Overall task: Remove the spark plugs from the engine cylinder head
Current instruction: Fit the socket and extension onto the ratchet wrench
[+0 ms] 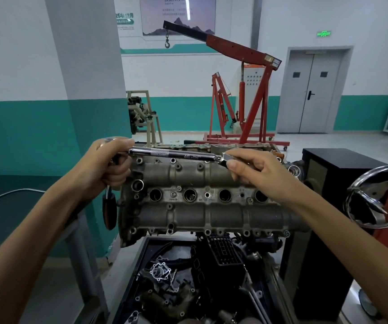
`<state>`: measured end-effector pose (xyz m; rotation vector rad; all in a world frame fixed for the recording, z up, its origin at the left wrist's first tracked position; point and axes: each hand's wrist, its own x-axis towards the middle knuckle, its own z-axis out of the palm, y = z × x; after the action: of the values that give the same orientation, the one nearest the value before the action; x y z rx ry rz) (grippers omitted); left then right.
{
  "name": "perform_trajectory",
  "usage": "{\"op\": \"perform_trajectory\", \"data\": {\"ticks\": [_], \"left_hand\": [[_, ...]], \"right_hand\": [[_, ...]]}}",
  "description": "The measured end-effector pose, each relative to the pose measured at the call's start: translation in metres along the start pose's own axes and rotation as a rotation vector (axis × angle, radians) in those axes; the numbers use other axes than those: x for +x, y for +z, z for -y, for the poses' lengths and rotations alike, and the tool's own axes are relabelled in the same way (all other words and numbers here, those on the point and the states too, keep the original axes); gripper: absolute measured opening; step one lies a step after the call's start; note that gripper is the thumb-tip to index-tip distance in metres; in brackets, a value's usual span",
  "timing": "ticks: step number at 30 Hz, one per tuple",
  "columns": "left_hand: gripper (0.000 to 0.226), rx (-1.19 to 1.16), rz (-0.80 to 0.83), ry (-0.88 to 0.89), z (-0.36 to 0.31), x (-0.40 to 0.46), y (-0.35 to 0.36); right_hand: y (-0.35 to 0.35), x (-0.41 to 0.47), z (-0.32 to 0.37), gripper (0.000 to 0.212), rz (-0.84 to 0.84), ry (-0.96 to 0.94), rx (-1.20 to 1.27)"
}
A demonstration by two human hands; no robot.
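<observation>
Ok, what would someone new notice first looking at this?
Probably the chrome ratchet wrench held level between the left hand and right hand, just above the grey cylinder head with its row of round plug wells. Behind stands a red engine hoist.

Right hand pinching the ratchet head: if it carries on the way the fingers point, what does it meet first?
Probably the left hand. The right hand points left along the ratchet toward the other end, which the left grips; depth is unclear.

Walls (211, 73): painted white above, teal below.
Door (312, 92): 2 grey leaves, shut.
Hoists (253, 90): 2 red cranes parked near it.
</observation>
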<state>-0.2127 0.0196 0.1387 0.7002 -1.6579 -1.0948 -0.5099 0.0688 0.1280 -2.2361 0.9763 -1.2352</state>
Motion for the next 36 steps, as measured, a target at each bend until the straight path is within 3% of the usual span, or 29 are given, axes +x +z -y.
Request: {"op": "perform_trajectory", "data": {"ticks": [5,15,29,33,36], "left_hand": [[0.035,0.102,0.049,-0.016,-0.009,0.002,-0.006],[0.036,0.088,-0.003,0.029,-0.006,-0.005,-0.002],[0.04,0.256,0.064,-0.019,-0.018,0.013,0.005],[0.045,0.354,0.01,-0.071,-0.03,-0.004,-0.002],[0.04,0.53,-0.134,-0.045,-0.044,-0.024,-0.01]], "right_hand": [[0.004,-0.004,-0.001,0.025,0.119,0.024,-0.049],[0.016,-0.001,-0.005,0.039,0.019,0.002,-0.004],[0.023,0.008,-0.035,0.014,0.004,0.026,-0.02],[0.046,0.019,-0.049,0.012,0.021,0.019,-0.119],[0.08,0.035,-0.053,0.02,0.022,-0.067,-0.21]]}}
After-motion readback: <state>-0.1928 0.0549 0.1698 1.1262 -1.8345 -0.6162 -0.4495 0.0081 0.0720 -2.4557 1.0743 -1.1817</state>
